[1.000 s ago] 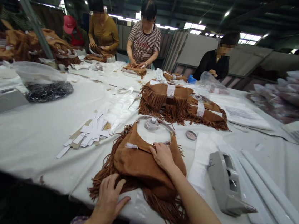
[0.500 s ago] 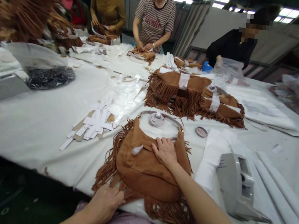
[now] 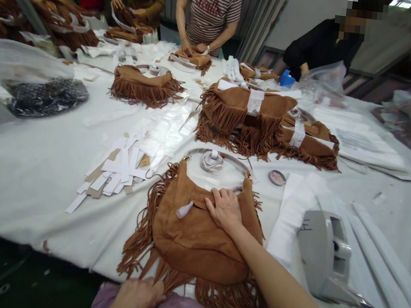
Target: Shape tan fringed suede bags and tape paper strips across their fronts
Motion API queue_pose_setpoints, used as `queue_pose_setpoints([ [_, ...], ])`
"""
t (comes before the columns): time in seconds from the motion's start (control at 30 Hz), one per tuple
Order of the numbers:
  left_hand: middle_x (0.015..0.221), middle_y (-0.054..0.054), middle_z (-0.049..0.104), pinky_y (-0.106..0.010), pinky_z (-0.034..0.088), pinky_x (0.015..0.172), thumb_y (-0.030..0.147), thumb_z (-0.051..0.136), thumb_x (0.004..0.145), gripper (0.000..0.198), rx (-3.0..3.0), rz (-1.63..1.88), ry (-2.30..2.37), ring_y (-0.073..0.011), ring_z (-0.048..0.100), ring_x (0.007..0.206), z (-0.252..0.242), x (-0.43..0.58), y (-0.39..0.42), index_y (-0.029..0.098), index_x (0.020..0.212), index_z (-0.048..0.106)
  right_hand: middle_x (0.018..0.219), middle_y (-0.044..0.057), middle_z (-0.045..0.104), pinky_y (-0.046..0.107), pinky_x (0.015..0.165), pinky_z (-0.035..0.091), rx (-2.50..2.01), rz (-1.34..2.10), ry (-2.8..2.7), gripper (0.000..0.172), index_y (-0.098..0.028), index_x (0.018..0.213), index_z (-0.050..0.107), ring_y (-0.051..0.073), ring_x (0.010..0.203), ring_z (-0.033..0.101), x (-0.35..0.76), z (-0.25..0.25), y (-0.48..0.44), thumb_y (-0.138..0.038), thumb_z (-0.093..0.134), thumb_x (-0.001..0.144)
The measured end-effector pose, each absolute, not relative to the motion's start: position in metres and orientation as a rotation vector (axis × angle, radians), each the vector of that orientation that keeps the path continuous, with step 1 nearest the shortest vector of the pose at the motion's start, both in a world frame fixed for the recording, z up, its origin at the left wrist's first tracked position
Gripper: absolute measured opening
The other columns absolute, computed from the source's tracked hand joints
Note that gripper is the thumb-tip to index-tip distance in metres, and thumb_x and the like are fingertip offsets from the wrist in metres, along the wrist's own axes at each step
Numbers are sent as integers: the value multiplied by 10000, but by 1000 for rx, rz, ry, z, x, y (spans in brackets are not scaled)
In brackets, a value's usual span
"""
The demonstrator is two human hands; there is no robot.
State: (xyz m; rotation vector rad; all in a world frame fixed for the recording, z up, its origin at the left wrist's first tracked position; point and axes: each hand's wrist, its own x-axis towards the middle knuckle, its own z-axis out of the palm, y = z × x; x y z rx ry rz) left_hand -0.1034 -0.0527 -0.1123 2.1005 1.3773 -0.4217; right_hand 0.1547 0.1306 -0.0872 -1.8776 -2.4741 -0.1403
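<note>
One brown suede-look shoulder bag with long cord fringe (image 3: 198,244), lying flat at the near edge of a white-covered worktable (image 3: 31,183), its curved strap (image 3: 230,157) pointing away from the wearer; one white-wrapped zip pull (image 3: 184,210), on the bag's upper face; one right hand (image 3: 226,209), laid on the bag beside the zip line, fingers extended and resting on the surface rather than closed around it; one left hand (image 3: 140,292), low at the table edge by the fringe ends, fingers curled (whether strands are pinched between them, cannot tell); one pale coiled band (image 3: 212,161), inside the strap's arc; one small round flat object with a dark rim (image 3: 277,177), right of the strap; one loose heap of white and tan card strips (image 3: 118,171), left of the bag; one folded white sheet material (image 3: 292,208), to the right; one grey hard-cased device with a pointed end (image 3: 323,256), beside that; several long white strips (image 3: 374,262), at far right; one group of brown fringed bags with white bands (image 3: 230,97), beyond the strap; one single brown fringed bag (image 3: 139,84), farther left; one co-worker in a striped shirt (image 3: 210,13), both hands on another brown piece (image 3: 190,61), across the table
</note>
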Motion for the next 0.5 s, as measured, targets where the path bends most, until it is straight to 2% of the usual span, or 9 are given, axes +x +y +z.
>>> queue_pose_setpoints([
  [0.2,946,-47,719,-423,564,705,406,424,893,277,1941,-712,1392,-298,700,837,-103,-98,-45,276,1047,613,978,94,550,375,825,286,-1877,-181,-2464,397,-200,1060,559,261,936,424,155,-89,131,-507,340,937],
  [0.33,968,-62,714,-470,537,757,376,392,911,286,1975,-806,1337,-314,686,891,-90,-99,-41,288,1084,602,971,95,552,374,820,284,-1874,-197,-2450,395,-201,1055,561,262,932,426,155,-90,130,-508,344,935],
  [0.5,999,-56,703,-408,507,795,350,422,903,269,1986,-796,1345,-285,674,933,-87,-114,-49,327,1098,606,960,100,554,374,820,285,-1859,-213,-2427,403,-197,1033,569,264,932,429,155,-91,128,-514,341,934],
])
